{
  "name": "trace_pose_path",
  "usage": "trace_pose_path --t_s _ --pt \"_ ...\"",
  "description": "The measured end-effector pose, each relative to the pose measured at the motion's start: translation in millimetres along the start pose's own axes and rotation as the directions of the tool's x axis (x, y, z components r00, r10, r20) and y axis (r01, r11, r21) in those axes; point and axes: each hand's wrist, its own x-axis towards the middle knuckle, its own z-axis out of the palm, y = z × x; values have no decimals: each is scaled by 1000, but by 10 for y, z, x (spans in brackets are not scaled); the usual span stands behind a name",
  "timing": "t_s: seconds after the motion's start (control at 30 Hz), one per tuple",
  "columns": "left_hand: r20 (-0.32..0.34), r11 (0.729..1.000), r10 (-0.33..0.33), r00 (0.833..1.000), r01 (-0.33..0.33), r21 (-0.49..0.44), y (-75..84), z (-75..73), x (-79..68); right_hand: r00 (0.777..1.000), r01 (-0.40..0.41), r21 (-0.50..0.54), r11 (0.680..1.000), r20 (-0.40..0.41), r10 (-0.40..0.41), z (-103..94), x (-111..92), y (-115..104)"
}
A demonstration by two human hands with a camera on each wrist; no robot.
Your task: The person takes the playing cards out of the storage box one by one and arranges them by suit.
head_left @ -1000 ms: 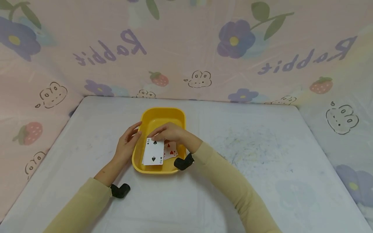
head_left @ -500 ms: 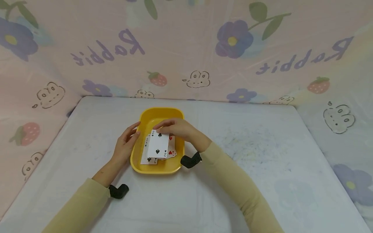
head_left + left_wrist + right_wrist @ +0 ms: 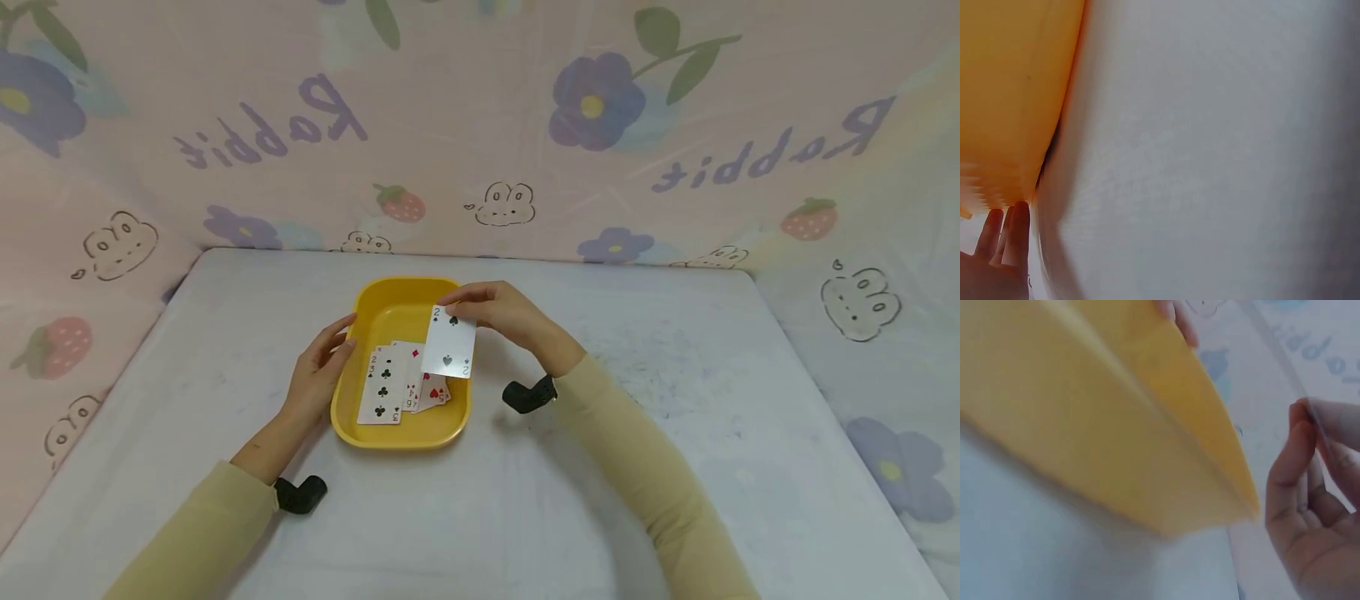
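In the head view, my right hand [image 3: 517, 318] pinches a two of spades playing card [image 3: 448, 343] by its upper edge, over the right side of the yellow tray [image 3: 397, 323]. The right wrist view shows the card edge-on between thumb and fingers. My left hand [image 3: 317, 373] rests against the tray's left side, and its fingers [image 3: 1019, 234] touch the outer wall in the left wrist view. Inside lie more cards, overlapping: a clubs card [image 3: 381, 390] on the left, a diamonds card [image 3: 412, 367] beside it and a hearts card [image 3: 433, 393], partly covered by the others.
A white cloth-covered table [image 3: 637, 292] extends around the tray, with faint dark marks on its right half. Patterned fabric walls [image 3: 450, 125] with flowers, rabbits and strawberries stand behind it and at both sides.
My right hand has lifted the two of spades off the left cards and carried it right and away from me, uncovering the clubs card. The left hand has stayed at the tray.
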Motion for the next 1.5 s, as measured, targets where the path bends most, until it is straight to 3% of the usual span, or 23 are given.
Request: trace_pose_path --t_s 0.33,0.57,0.8,1.07,1.23,1.5 --pt "-1 1000 -20 1000 20 -23 18 -19 0 999 14 -9 1000 -49 -14 -436 -6 154" --pt "24 999 12 1000 -11 -38 -5 -27 -6 995 -17 30 999 -95 20 -647 32 335" --pt "14 999 26 1000 -25 -32 -7 -40 -5 992 -50 43 998 -115 55 -728 150 492" --pt "27 998 16 1000 -15 -53 -1 -18 -7 986 -89 -45 995 -148 81 -766 331 681" --pt "22 998 23 999 -22 -50 -6 -9 -2 984 -85 -29 996 -159 79 -772 393 732" --pt "20 999 29 999 -28 -35 -1 -18 -23 980 -113 -91 989 -177 96 -770 429 724"
